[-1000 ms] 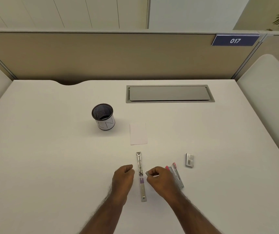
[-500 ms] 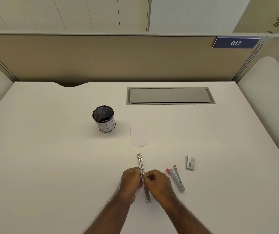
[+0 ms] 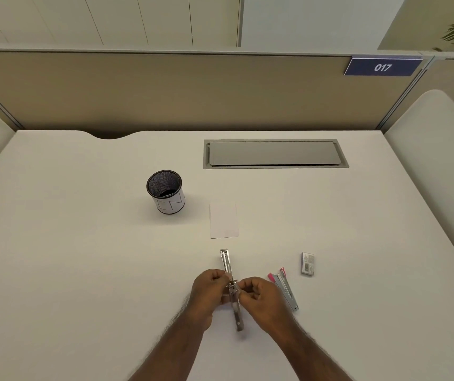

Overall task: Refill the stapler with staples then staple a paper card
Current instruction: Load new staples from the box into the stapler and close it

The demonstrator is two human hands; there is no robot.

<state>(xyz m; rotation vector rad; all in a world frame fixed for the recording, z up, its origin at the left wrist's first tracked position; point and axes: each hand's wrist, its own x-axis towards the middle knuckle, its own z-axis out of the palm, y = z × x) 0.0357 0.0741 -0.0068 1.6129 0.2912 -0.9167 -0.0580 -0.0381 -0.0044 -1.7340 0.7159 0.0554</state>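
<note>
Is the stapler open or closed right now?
Open: the stapler lies unfolded in one long metal strip on the desk, both hands pinching its middle hinge.

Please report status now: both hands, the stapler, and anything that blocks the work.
Left hand and right hand both pinch opened stapler at its middle. Paper card untouched beyond. Nothing blocking.

Both hands close in from either side — left hand (image 3: 211,290) and right hand (image 3: 261,295) now pinch the opened stapler (image 3: 232,291) at its middle, its near end swinging slightly rightward.
</note>
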